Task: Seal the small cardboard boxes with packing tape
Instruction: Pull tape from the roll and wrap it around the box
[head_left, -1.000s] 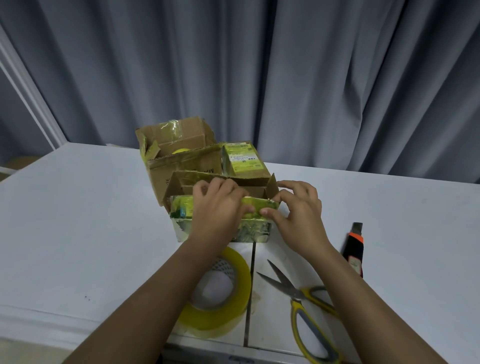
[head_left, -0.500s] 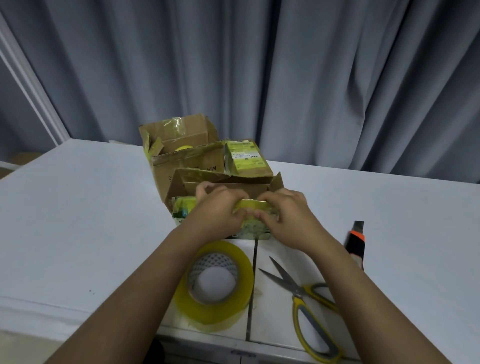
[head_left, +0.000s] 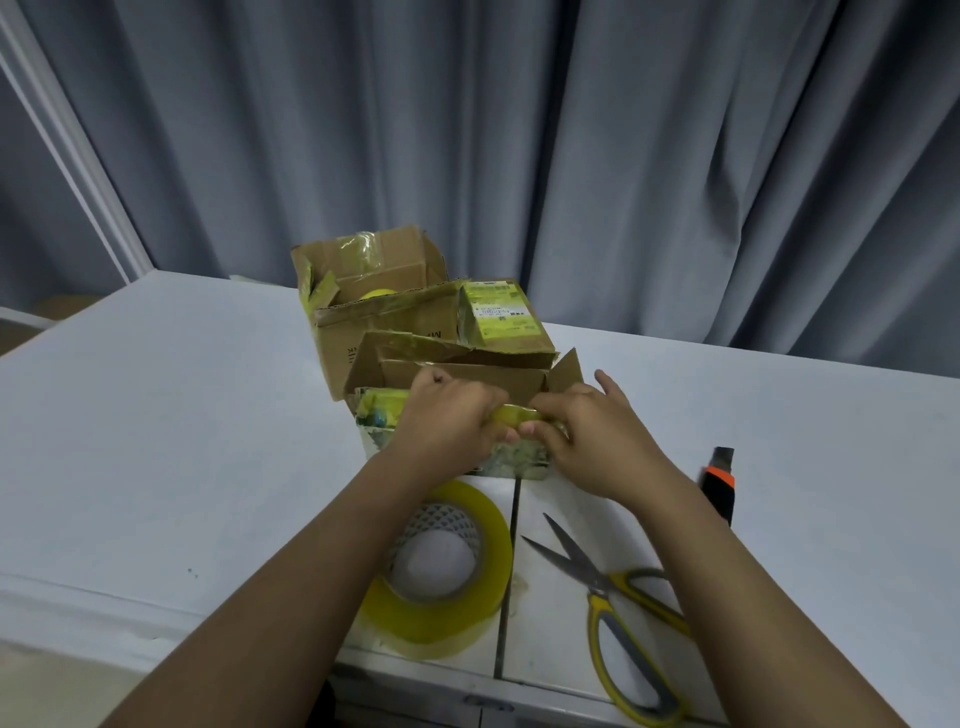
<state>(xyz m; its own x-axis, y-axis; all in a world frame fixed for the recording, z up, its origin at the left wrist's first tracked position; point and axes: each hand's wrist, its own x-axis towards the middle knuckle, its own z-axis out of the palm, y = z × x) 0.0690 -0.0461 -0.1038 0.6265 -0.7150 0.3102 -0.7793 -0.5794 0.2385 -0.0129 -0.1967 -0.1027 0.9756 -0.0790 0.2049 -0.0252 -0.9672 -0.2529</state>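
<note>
On the white table (head_left: 156, 441), a small box (head_left: 379, 415) with yellow tape on it sat just in front of the person, its back flaps standing open. The left hand (head_left: 447, 426) gripped the near top flap with curled fingers, and the right hand (head_left: 587, 436) pinched the same flap beside it, its outer fingers raised. A tape roll (head_left: 467, 577) lay flat nearer the person, with scissors (head_left: 608, 587) to its right and a box cutter (head_left: 719, 483) beyond. A larger open box (head_left: 363, 301) and a labelled box (head_left: 504, 317) stood behind.
</note>
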